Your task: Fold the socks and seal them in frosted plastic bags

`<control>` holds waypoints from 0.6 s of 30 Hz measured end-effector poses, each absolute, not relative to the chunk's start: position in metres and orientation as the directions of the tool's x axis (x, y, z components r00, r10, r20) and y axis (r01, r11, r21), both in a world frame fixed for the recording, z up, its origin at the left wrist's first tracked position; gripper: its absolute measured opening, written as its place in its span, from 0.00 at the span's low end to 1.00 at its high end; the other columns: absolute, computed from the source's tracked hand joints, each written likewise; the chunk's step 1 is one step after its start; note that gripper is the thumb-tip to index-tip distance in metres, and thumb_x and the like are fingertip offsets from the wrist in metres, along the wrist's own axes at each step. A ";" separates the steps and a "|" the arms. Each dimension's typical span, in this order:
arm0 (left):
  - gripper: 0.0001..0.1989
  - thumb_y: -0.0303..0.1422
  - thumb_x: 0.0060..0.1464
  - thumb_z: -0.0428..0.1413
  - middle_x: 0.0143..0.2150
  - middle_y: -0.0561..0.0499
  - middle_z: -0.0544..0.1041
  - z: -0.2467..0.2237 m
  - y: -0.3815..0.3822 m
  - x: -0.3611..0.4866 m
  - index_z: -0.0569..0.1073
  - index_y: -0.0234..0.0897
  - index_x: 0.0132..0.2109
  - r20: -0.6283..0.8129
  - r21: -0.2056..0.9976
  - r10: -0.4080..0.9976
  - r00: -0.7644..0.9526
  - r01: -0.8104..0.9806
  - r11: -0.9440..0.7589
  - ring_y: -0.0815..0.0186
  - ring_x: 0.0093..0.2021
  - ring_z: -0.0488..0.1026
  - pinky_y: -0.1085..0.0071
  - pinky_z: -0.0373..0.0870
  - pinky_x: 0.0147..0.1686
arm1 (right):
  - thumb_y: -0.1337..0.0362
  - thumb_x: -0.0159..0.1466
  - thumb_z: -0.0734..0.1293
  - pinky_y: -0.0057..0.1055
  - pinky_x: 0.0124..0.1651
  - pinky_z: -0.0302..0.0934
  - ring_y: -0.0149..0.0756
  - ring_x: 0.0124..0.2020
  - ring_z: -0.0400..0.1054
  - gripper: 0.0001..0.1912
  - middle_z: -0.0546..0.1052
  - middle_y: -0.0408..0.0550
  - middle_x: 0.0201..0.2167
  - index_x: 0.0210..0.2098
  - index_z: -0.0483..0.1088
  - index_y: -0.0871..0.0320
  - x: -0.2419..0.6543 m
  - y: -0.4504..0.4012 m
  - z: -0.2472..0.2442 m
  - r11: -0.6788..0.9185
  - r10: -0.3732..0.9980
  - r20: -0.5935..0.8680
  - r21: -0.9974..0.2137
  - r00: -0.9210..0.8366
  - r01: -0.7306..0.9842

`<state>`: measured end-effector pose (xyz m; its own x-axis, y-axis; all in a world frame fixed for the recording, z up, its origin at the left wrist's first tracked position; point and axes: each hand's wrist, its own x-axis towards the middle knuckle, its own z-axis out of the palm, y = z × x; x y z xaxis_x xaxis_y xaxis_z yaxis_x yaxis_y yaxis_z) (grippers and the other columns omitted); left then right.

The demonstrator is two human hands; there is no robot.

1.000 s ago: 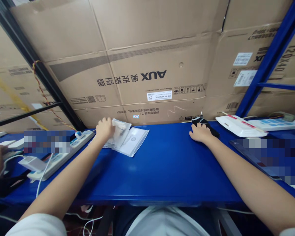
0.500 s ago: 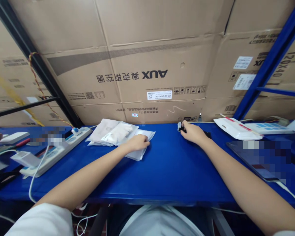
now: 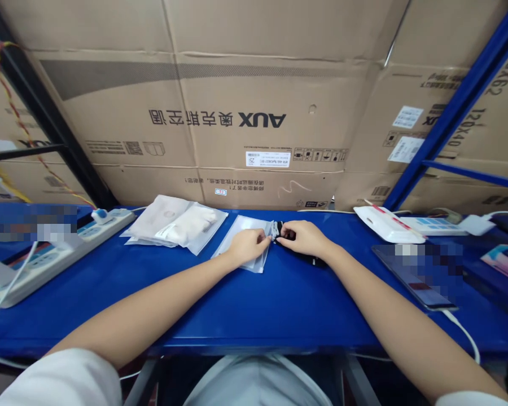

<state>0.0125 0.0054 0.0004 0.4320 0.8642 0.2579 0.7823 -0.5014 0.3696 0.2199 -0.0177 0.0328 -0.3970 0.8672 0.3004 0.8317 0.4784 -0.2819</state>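
A flat, translucent plastic bag [image 3: 236, 226] lies on the blue table, with my left hand [image 3: 249, 247] closed on its right edge. Close beside it, my right hand [image 3: 303, 239] pinches a black item [image 3: 313, 260] that has a grey and white patterned end [image 3: 275, 230]. That end touches or nearly touches the bag's edge at my left fingertips. Part of the black item is hidden under my right hand. Further left rest more bags [image 3: 169, 217], one with something white inside.
Power strips [image 3: 104, 226] with white cables lie at the left. At the right are a white tray-like case [image 3: 385, 223], a tablet [image 3: 419, 276] on a cable and a pink box [image 3: 506, 262]. Cardboard [image 3: 220, 84] stands behind the blue table [image 3: 237, 316], between metal frame posts.
My right hand has moved left with the black item, up to my left hand. The bag under my left hand now lies apart from the other bags. The view has shifted to the right.
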 end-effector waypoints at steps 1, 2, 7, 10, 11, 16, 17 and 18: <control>0.18 0.45 0.62 0.46 0.29 0.50 0.78 0.000 0.005 0.011 0.72 0.41 0.31 0.253 0.366 0.862 0.439 0.782 -0.505 0.59 0.32 0.75 0.69 0.59 0.27 | 0.57 0.60 0.68 0.29 0.31 0.54 0.35 0.29 0.70 0.09 0.79 0.45 0.29 0.29 0.71 0.55 0.221 -0.017 0.032 0.491 0.864 0.296 -0.312 -0.408 0.813; 0.18 0.46 0.63 0.46 0.29 0.50 0.78 0.001 0.004 0.010 0.71 0.41 0.32 0.251 0.361 0.858 0.449 0.779 -0.513 0.59 0.32 0.75 0.69 0.58 0.27 | 0.57 0.60 0.69 0.28 0.31 0.55 0.35 0.29 0.70 0.09 0.78 0.44 0.29 0.29 0.71 0.55 0.222 -0.016 0.031 0.501 0.861 0.290 -0.344 -0.418 0.794; 0.22 0.48 0.66 0.38 0.33 0.48 0.78 0.007 0.000 0.007 0.70 0.41 0.37 0.251 0.289 0.820 0.515 0.769 -0.571 0.57 0.37 0.76 0.69 0.60 0.30 | 0.55 0.61 0.69 0.28 0.32 0.57 0.33 0.28 0.70 0.11 0.78 0.44 0.28 0.30 0.72 0.56 0.225 -0.013 0.029 0.528 0.849 0.267 -0.438 -0.455 0.728; 0.25 0.52 0.65 0.37 0.34 0.47 0.79 0.008 -0.002 0.006 0.69 0.41 0.38 0.235 0.265 0.794 0.561 0.749 -0.607 0.56 0.36 0.76 0.68 0.61 0.30 | 0.53 0.63 0.67 0.28 0.31 0.55 0.33 0.27 0.68 0.13 0.78 0.45 0.28 0.30 0.72 0.57 0.224 -0.013 0.029 0.524 0.852 0.271 -0.427 -0.448 0.737; 0.24 0.53 0.65 0.38 0.35 0.47 0.79 0.008 -0.002 0.005 0.69 0.41 0.39 0.235 0.258 0.785 0.573 0.742 -0.619 0.56 0.36 0.76 0.68 0.62 0.30 | 0.54 0.64 0.66 0.29 0.30 0.55 0.33 0.27 0.68 0.13 0.78 0.45 0.28 0.30 0.72 0.57 0.223 -0.013 0.029 0.520 0.854 0.276 -0.417 -0.441 0.746; 0.20 0.50 0.65 0.42 0.37 0.48 0.79 0.004 0.000 0.005 0.69 0.40 0.41 0.241 0.209 0.765 0.597 0.738 -0.641 0.57 0.36 0.76 0.67 0.63 0.32 | 0.56 0.67 0.62 0.29 0.31 0.54 0.34 0.27 0.67 0.14 0.77 0.45 0.28 0.30 0.71 0.56 0.220 -0.016 0.029 0.523 0.849 0.295 -0.362 -0.438 0.771; 0.20 0.50 0.65 0.42 0.37 0.48 0.79 0.004 0.000 0.005 0.69 0.40 0.41 0.236 0.207 0.766 0.598 0.739 -0.641 0.57 0.37 0.76 0.67 0.64 0.33 | 0.56 0.67 0.62 0.29 0.31 0.54 0.34 0.27 0.67 0.14 0.77 0.46 0.28 0.30 0.71 0.56 0.220 -0.016 0.030 0.522 0.850 0.292 -0.356 -0.439 0.775; 0.20 0.49 0.65 0.42 0.37 0.48 0.79 0.004 0.000 0.005 0.69 0.40 0.40 0.232 0.206 0.767 0.598 0.741 -0.640 0.57 0.37 0.76 0.68 0.64 0.33 | 0.56 0.67 0.62 0.29 0.31 0.54 0.34 0.27 0.67 0.14 0.77 0.46 0.29 0.30 0.71 0.56 0.220 -0.016 0.031 0.519 0.852 0.288 -0.352 -0.438 0.779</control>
